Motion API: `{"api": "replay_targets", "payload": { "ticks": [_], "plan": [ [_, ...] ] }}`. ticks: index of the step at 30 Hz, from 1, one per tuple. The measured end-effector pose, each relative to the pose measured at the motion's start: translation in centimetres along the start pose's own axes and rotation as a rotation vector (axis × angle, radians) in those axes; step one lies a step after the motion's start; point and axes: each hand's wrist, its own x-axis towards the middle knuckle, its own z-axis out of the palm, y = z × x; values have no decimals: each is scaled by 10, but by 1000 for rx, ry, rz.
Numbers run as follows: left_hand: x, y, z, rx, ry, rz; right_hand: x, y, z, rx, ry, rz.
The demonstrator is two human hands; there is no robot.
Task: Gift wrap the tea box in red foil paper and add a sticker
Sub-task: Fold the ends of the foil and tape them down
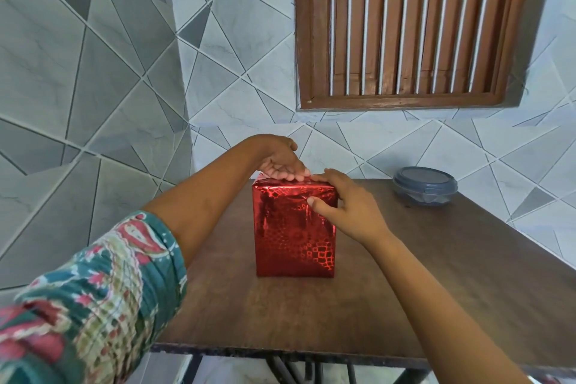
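Tea box (294,234), wrapped in red foil paper (299,256), stands upright mid-table. Right hand (352,209) grasps its upper right corner, thumb on the front face and fingers over the top. Left hand (279,162) lies flat, its straight fingers pressing the top's far edge. The foil is glossy, scale-patterned and creased at the corners. Brown wooden table (436,274) shows on all sides; a round lidded container (424,185) sits well apart at the far right edge.

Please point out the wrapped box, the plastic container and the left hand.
wrapped box (294,234), head view, middle of front face.
plastic container (424,179), head view, its lid.
left hand (279,160), head view, its middle.
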Motion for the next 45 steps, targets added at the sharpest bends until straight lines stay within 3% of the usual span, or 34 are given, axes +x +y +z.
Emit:
{"api": "replay_targets", "payload": {
  "ticks": [5,16,25,30,40,45],
  "plan": [
    [11,10,4,221,-7,-58,1,1,1,-13,2,-6],
    [18,16,1,356,-33,-138,2,2,-2,-59,-18,45],
    [16,18,1,570,-19,-219,17,-7,-12,-324,-164,16],
    [15,-2,0,489,3,-248,21,-10,-13,-423,-220,-20],
    [9,-11,3,459,121,-120,19,-13,-21,-507,-208,-48],
    [1,-11,-4,281,102,-141,16,-14,-20,-523,-174,-35]
  ]
}}
